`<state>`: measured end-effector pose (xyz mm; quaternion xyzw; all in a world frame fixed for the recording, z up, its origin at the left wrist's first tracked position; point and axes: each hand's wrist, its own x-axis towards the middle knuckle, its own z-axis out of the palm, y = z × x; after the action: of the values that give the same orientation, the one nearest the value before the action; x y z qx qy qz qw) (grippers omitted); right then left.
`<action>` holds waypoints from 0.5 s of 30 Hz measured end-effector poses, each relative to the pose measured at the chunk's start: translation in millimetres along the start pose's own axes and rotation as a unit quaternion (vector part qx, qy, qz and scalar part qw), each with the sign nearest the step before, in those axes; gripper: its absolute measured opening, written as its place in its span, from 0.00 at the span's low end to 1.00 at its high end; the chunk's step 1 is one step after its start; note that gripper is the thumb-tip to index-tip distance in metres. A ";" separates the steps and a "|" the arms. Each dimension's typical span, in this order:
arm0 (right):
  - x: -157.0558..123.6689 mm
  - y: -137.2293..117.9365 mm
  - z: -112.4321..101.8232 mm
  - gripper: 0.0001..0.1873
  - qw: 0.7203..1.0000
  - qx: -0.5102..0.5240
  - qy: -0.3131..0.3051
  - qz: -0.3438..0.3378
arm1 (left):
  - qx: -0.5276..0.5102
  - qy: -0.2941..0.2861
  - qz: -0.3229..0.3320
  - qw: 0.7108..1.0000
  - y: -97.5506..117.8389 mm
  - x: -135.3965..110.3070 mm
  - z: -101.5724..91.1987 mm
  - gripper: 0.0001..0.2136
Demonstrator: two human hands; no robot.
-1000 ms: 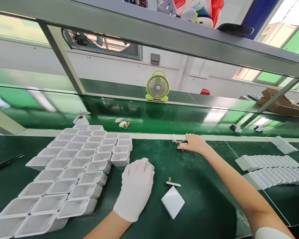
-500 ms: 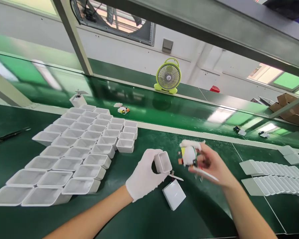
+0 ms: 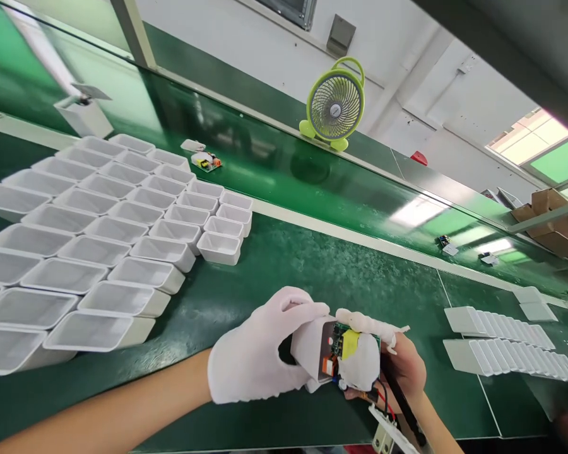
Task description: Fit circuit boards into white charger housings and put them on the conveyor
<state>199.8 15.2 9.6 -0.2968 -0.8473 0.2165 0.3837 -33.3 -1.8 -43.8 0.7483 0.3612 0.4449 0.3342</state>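
Note:
My left hand (image 3: 260, 356), in a white glove, is closed around a small white plastic case (image 3: 310, 347) held just above the green mat. My right hand (image 3: 397, 369), with white finger cots on its fingertips, pinches a small green circuit board (image 3: 343, 347) with a yellow part and an orange part. The board sits at the open mouth of the case, partly inside it. Red and black wires (image 3: 388, 403) trail from the board under my right hand. Both hands meet near the front edge of the bench.
Several rows of empty white cases (image 3: 104, 233) cover the mat at left. Rows of white lids (image 3: 506, 343) lie at right. A conveyor belt (image 3: 312, 189) behind carries loose boards (image 3: 206, 162). A green desk fan (image 3: 335, 104) stands beyond it, cardboard boxes (image 3: 549, 217) far right.
My hands have come together and lower, toward me: the board has gone from held apart to the mouth of the case. The view has tilted down, and the flat white lid has left view.

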 end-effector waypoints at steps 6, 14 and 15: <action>-3.7 2.3 -1.2 0.25 0.999 -0.028 -0.020 0.028 | -0.011 -0.018 -0.028 0.999 2.7 0.4 -2.9 0.33; -5.4 1.5 1.9 0.21 0.998 -0.003 -0.031 0.056 | -0.048 -0.036 -0.099 0.993 3.0 1.3 -2.9 0.32; -7.4 2.1 1.4 0.21 0.997 0.001 -0.037 0.069 | -0.052 -0.035 -0.105 0.992 3.6 1.7 -2.8 0.32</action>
<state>203.4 11.6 3.6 -0.3454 -0.8384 0.2543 0.3364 -34.3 -1.7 -39.1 0.7030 0.4025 0.3986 0.4300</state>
